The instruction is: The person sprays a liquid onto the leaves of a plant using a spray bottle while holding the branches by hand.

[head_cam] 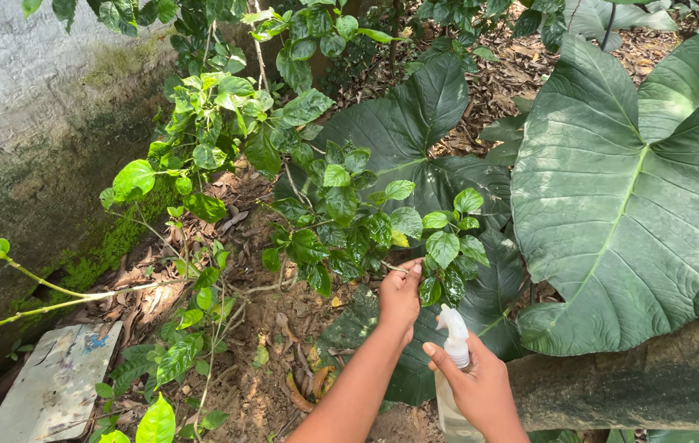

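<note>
Outdoor garden bed, bare brown soil (263,394) littered with dry leaves and roots; daylight, patchy sun. Grey concrete wall (29,98) runs along the left, its lower part dark and mossy; a flat weathered slab (58,381) lies on the ground at its foot. Small shrub (341,213) with glossy green leaves stands mid-frame; thin bare stems stretch left from it toward the wall. Huge heart-shaped leaf (628,197) fills the right side, a darker one (423,123) behind the shrub; more dry leaf litter at top right. Rough grey ledge (653,385) crosses the lower right corner.

Left hand (400,295) reaches up from the bottom, fingers pinched closed on a thin twig of the shrub, just beside the low right leaves. Right hand (476,385) sits below and right of it, wrapped around the neck of a clear spray bottle (454,369) with a white trigger head; index finger lies at the trigger; nozzle points up-left toward the shrub; bottle body partly cut off by the bottom edge.
</note>
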